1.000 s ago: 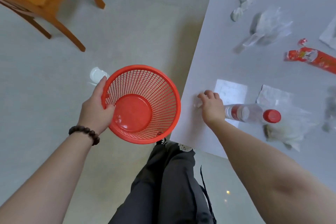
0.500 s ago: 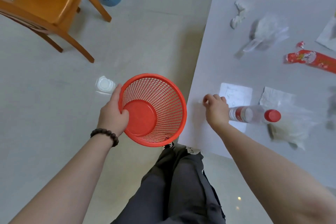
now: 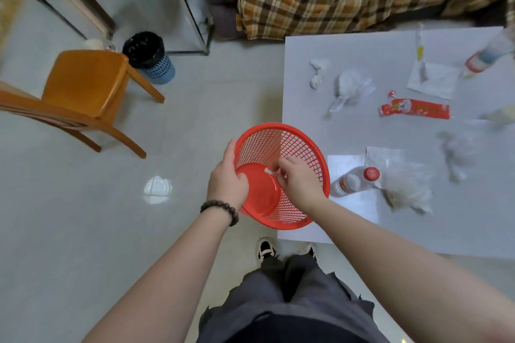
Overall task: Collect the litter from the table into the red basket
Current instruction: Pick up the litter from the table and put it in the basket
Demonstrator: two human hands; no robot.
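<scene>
Since the earlier frame the right hand (image 3: pixel 299 181) has left the counter's (image 3: pixel 395 44) left edge and come over the basket (image 3: pixel 301 145), which the left hand (image 3: pixel 227 179) has brought in against the counter's near-left corner. The left fingers clench the basket's rim and outer wall, tilting its mouth toward the person. The right fingers pinch a small white scrap (image 3: pixel 269 171) over the basket's solid red floor; it looks not yet released, and the basket otherwise appears empty. The step in hand seems to be dropping this first piece, so the task is barely begun. On the counter remain a bottle (image 3: pixel 352 182) lying beside the basket near the near edge, a clear bag (image 3: pixel 404 186) just right of it, a red wrapper (image 3: pixel 415 109) in the middle, a crumpled tissue (image 3: pixel 317 72) and plastic wrap (image 3: pixel 349 86) toward the far-left corner, and paper (image 3: pixel 433 81) near the far edge. Next, the right fingers would need to open, then reach for the bottle, the nearest item.
</scene>
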